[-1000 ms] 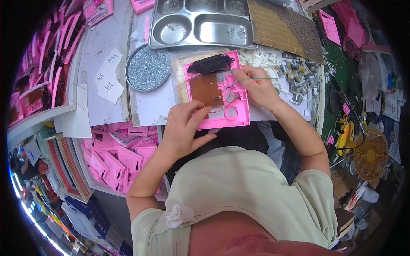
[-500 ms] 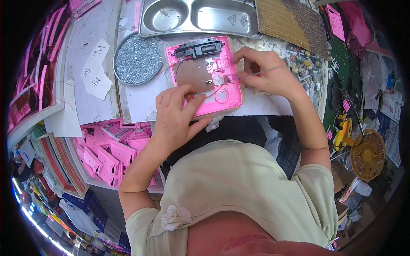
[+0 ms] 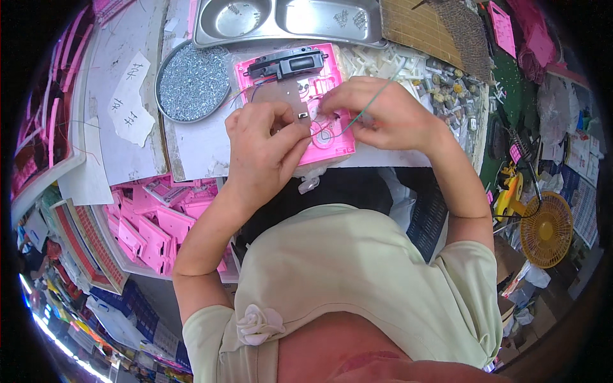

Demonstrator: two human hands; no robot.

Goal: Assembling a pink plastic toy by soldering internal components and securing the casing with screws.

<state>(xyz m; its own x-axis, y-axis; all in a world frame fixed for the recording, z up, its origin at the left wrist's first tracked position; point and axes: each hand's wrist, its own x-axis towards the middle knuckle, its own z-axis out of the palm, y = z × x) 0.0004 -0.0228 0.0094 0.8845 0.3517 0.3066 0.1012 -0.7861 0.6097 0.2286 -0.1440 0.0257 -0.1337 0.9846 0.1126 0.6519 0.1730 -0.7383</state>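
A pink plastic casing [image 3: 333, 150] lies with its inside up on the white worktop. It holds a brown flat board [image 3: 287, 96] and, along its far edge, a black speaker-like module [image 3: 295, 65]. My left hand [image 3: 265, 137] rests over the near left of the casing, thumb and fingers curled together by the board's edge; their tips are partly hidden. Over the casing's right side, my right hand [image 3: 386, 115] has its fingers bent down inside, and what they pinch is hidden. A thin green wire [image 3: 372, 100] arcs up from the casing past the right hand.
A round tray of small screws [image 3: 193, 83] stands left of the casing. Behind is a metal compartment tray [image 3: 271, 32]. White plastic parts [image 3: 367, 64] and small motors [image 3: 447, 89] lie to the right. A bin of pink casings [image 3: 156, 236] sits at the near left.
My right hand has moved left and inward over the casing, and the green wire now arcs upward. My left hand has shifted slightly up and right over the board. The whole scene sits slightly further left.
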